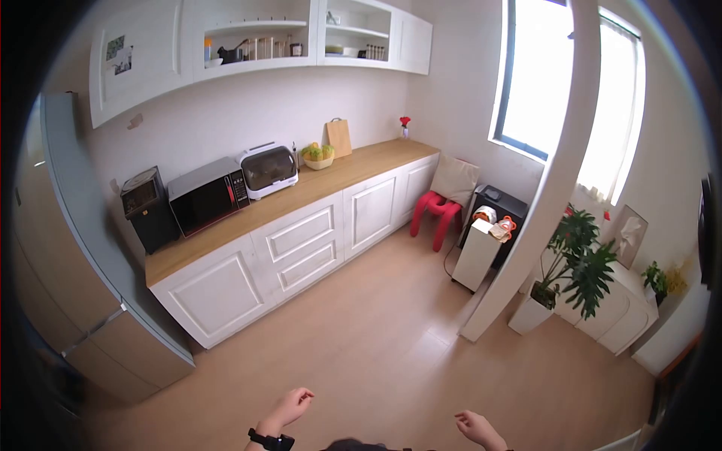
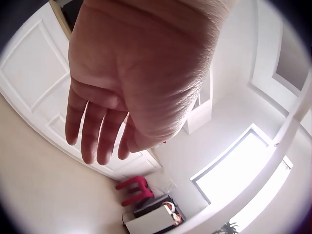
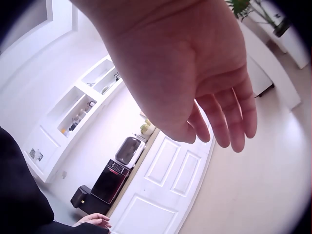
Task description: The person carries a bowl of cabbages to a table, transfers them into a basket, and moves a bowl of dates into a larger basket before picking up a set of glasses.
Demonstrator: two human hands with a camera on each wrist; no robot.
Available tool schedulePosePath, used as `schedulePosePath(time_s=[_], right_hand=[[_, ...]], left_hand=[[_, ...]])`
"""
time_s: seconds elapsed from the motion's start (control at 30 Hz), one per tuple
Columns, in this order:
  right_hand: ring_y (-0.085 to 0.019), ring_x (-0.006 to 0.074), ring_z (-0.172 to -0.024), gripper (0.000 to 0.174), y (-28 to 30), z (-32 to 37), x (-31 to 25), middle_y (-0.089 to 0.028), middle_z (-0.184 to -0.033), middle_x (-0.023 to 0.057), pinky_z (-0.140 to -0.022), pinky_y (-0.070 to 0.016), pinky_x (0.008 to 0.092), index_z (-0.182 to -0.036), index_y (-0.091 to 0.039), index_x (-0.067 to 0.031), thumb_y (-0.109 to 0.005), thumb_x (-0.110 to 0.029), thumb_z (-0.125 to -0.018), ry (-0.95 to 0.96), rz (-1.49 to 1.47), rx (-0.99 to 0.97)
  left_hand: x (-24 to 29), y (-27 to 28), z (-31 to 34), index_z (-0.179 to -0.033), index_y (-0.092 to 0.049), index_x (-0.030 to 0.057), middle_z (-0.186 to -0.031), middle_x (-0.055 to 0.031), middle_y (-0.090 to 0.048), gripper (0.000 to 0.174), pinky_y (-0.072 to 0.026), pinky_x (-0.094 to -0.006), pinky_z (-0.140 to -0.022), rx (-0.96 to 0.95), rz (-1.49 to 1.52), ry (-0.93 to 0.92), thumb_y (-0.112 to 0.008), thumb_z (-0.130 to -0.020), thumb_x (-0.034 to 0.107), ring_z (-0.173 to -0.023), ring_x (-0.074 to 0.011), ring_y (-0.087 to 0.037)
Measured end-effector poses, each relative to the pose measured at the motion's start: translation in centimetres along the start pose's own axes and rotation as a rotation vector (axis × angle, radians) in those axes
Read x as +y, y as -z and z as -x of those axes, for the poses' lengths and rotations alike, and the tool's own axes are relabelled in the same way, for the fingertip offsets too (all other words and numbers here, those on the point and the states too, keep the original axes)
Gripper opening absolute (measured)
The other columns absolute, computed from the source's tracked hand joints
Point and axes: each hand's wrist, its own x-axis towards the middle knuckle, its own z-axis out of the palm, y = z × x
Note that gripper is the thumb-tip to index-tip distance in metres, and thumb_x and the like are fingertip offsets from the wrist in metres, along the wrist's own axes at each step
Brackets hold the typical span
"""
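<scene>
My left hand (image 1: 292, 410) is held out low in the head view, a black band (image 1: 271, 440) round its wrist. In the left wrist view its palm faces the camera, with loosely bent fingers (image 2: 89, 139) and nothing held. To the right, my right hand (image 1: 479, 429) hangs over the floor (image 1: 361, 361), also holding nothing. The right wrist view shows its relaxed, slightly spread fingers (image 3: 236, 134). Both hands are well apart from the furniture.
A wooden counter (image 1: 368, 161) carries a microwave (image 1: 209, 199), a white countertop appliance (image 1: 268, 171) and a fruit basket (image 1: 317, 159). A fridge (image 1: 113, 225) stands left. Right are a red-legged chair (image 1: 436, 214), a white cart (image 1: 475, 255), a post (image 1: 526, 233) and a potted plant (image 1: 534, 308).
</scene>
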Motion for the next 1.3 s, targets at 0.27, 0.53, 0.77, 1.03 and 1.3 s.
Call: schedulePosePath(time_s=[0.27, 0.53, 0.77, 1.03, 1.3], right_hand=[[-0.067, 0.0221, -0.082, 0.027, 4.7, -25.0, 6.4, -0.067, -0.096, 0.0144, -0.074, -0.0533, 0.0337, -0.116, -0.058, -0.0036, -0.057, -0.016, -0.092, 0.083, 0.035, -0.074], [-0.065, 0.0190, -0.080, 0.028, 17.1, -46.6, 1.0, -0.066, -0.097, 0.0113, -0.072, -0.0529, 0.0324, -0.122, -0.056, -0.0061, -0.055, -0.016, -0.095, 0.009, -0.317, 0.019], [-0.062, 0.0155, -0.081, 0.032, 24.2, -67.6, 0.2, -0.065, -0.100, 0.0080, -0.072, -0.0524, 0.0295, -0.125, -0.053, -0.0067, -0.050, -0.022, -0.098, -0.045, -0.632, 0.031], [-0.067, 0.0202, -0.073, 0.027, 35.2, -91.1, -1.2, -0.065, -0.094, 0.0131, -0.068, -0.0557, 0.0306, -0.119, -0.053, -0.0010, -0.046, -0.014, -0.096, -0.090, -0.578, 0.025], [-0.068, 0.0214, -0.079, 0.033, 37.8, -113.4, -8.3, -0.064, -0.102, 0.0154, -0.073, -0.0558, 0.0311, -0.125, -0.045, 0.0011, -0.047, -0.013, -0.095, -0.028, -0.547, -0.302]], left_hand=[[-2.3, 4.9, -15.8, -0.104, -0.064, 0.0066, -0.092, -0.0116, -0.069, 0.020, -0.0520, -0.0329, -0.076, 0.215, 0.036, 0.294, -0.057, -0.090, 0.020, -0.084, -0.0228, -0.066], [2.6, 13.6, -44.0, -0.106, -0.060, 0.0042, -0.092, -0.0097, -0.066, 0.019, -0.0507, -0.0303, -0.074, 0.257, -0.099, 0.216, -0.054, -0.092, 0.015, -0.082, -0.0172, -0.064], [10.3, 15.5, -71.0, -0.112, -0.056, 0.0055, -0.107, -0.0162, -0.061, 0.027, -0.0500, -0.0391, -0.082, 0.156, -0.212, -0.069, -0.056, -0.088, 0.019, -0.096, -0.0325, -0.062], [9.9, 14.6, -92.3, -0.130, -0.045, 0.0074, -0.126, -0.0194, -0.049, 0.046, -0.0468, -0.0412, -0.093, 0.295, -0.107, -0.008, -0.058, -0.089, 0.021, -0.109, -0.0359, -0.056], [9.7, 22.7, -106.1, -0.136, -0.037, 0.0041, -0.131, -0.0174, -0.048, 0.049, -0.0490, -0.0357, -0.088, 0.441, 0.379, 0.195, -0.054, -0.096, 0.027, -0.110, -0.0237, -0.056]])
